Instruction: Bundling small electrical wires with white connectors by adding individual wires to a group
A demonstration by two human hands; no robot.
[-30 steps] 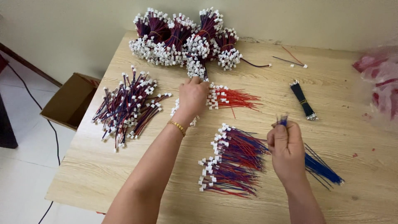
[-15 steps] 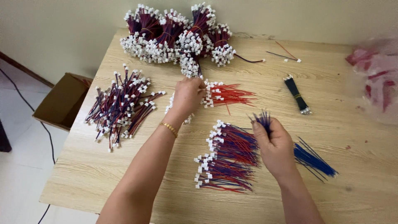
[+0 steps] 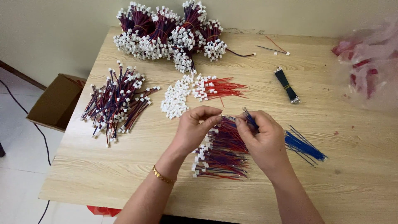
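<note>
Pale wood-grain table (image 3: 124, 174) fills most of the view, set against a plain cream wall, with white floor tiles at the left. Both hands meet over the table's middle. The left hand (image 3: 195, 128) has its thumb and forefinger pinched together, with the other fingers curled; what it pinches is too small to tell. The right hand (image 3: 261, 139) is closed in a loose fist around a bunch of blue wires (image 3: 304, 146), whose long ends fan out to the right across the table while short tips poke up above the thumb. Just beneath the hands lies a flat pile of red and blue wires with white plugs (image 3: 219, 159). Beyond the hands sit a heap of loose white plugs (image 3: 176, 99) and, touching it, red wires with white plugs (image 3: 215, 88). To the left is a spread pile of dark red and blue leads (image 3: 116, 101). Along the far edge, tied bundles of plugged wires (image 3: 170, 33) are stacked. A small black bundle (image 3: 287, 85) lies to the right. A clear plastic bag with red contents (image 3: 369, 62) sits at the far right edge. An open brown cardboard box (image 3: 54, 101) stands on the floor at left.
</note>
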